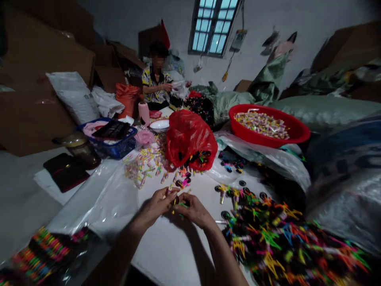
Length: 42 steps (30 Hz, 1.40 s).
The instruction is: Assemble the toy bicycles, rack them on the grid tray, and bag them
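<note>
On my feed, the left hand [161,201] and right hand [193,207] meet over the white surface [166,248], fingers [188,198] pinching what seems a small dark piece [176,200] between them; I'd brace both hands together and work gently.

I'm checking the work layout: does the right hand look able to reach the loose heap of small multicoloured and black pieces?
Likely yes: the right hand is close to the heap, with white tabletop between, though it looks busy with small parts.
</note>
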{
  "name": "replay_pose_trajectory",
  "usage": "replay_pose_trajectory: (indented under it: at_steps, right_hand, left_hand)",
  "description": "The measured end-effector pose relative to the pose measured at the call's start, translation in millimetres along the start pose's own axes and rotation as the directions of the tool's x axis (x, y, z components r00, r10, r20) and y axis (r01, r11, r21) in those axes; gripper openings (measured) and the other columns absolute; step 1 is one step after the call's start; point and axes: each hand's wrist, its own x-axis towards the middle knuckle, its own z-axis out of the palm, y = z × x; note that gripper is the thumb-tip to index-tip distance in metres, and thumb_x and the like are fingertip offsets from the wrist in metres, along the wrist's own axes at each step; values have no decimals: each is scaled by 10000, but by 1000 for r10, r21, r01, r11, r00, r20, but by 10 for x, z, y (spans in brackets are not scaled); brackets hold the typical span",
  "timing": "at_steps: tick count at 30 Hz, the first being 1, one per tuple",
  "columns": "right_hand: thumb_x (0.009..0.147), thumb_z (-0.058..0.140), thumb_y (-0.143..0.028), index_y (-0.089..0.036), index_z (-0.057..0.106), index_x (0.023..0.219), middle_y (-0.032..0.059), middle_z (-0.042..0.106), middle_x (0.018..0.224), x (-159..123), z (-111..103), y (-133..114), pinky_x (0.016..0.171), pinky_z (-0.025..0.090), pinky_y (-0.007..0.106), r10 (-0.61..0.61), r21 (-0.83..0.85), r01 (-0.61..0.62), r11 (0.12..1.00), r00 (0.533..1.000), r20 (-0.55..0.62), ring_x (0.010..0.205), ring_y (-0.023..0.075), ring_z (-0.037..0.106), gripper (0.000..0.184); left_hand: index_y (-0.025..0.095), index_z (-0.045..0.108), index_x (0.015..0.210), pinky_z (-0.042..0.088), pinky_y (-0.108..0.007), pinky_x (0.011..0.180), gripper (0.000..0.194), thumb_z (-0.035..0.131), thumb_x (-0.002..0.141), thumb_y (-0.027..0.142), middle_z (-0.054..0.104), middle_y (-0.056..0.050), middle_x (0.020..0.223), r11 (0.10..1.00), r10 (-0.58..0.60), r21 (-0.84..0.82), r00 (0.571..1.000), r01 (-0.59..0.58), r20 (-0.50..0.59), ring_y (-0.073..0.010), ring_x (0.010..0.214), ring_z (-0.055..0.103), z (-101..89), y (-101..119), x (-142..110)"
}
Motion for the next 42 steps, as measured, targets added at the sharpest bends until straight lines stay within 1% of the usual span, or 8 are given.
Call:
replay_pose_trajectory:
  at_steps: [3, 9, 13, 20, 27, 35, 39, 42]
  right_hand:
    - [683, 693, -346, -171, 516, 839, -49, 507, 651, -270, 58, 66, 472, 344, 199, -34, -118, 22, 993, 994, -105, 522, 98, 445, 294]
    - [787, 666, -339, -243, 513, 1171, 82, 507, 1175, -921, 209, 159, 852, 423, 318, -368, -575, 284, 767, 929, -31, 1019, 225, 513, 424]
    - [896, 464, -204, -184, 593, 974, 76, 590, 903, -1155, 345, 433, 713, 427, 290, -341, -751, 180, 635, 938, -63, 823, 200, 552, 152]
    - [850, 517, -410, -162, 550, 703, 13, 530, 640, -1111, 264, 351, 551, 357, 241, -155, -285, 27, 958, 885, -439, 606, 150, 488, 290]
    - [745, 635, -538, -151, 562, 710, -19, 525, 590, -1035, 304, 220, 448, 340, 196, -16, 283, 76, 956, 977, -210, 494, 96, 434, 395]
    - [679, 677, -581, -141, 580, 709, -7, 562, 595, -1126, 280, 290, 412, 302, 191, 44, 369, -14, 929, 996, -75, 425, 71, 400, 452]
    - [683, 676, -547, -151, 526, 630, -45, 451, 519, -1107, 350, 391, 435, 249, 196, 67, 256, -8, 967, 973, -221, 452, 73, 338, 426]
    - [725, 646, -516, -154, 508, 612, -36, 436, 545, -1076, 394, 422, 474, 261, 206, 9, 85, 19, 996, 946, -325, 510, 91, 359, 404]
  left_hand:
    - [139, 656, 876, 298, -184, 454, 329, 707, 669, 389, 583, -4, 667, 991, -12, 133, 1000, 16, -28, -97, 533, 469, 18, -166, -259]
    - [133, 601, 856, 167, -178, 378, 461, 726, 608, 500, 491, 36, 587, 969, -212, -157, 970, 192, -120, -58, 444, 373, 114, -593, -568]
    - [136, 597, 894, 117, -190, 381, 521, 674, 644, 587, 456, 52, 542, 966, -256, -74, 956, 247, -145, -52, 413, 318, 219, -776, -723]
    - [174, 605, 1067, 258, -169, 467, 511, 629, 735, 561, 558, 5, 750, 985, -167, 22, 982, 170, -93, -73, 570, 410, 114, -727, -896]
    - [135, 631, 941, 203, -175, 421, 423, 712, 697, 471, 454, 55, 540, 991, -83, -102, 995, 87, 50, -51, 461, 310, 264, -546, -1007]
    - [144, 648, 859, 278, -177, 444, 354, 708, 690, 450, 604, -3, 645, 996, -89, -18, 987, 92, 134, -63, 475, 408, 239, -469, -1070]
    - [151, 685, 807, 401, -221, 611, 261, 662, 724, 398, 650, -34, 724, 955, 10, 293, 997, -32, 77, -150, 676, 543, 266, -523, -1140]
    - [151, 682, 811, 413, -234, 620, 302, 632, 721, 435, 647, -35, 728, 957, 59, 287, 997, -44, -44, -172, 697, 553, 311, -590, -1161]
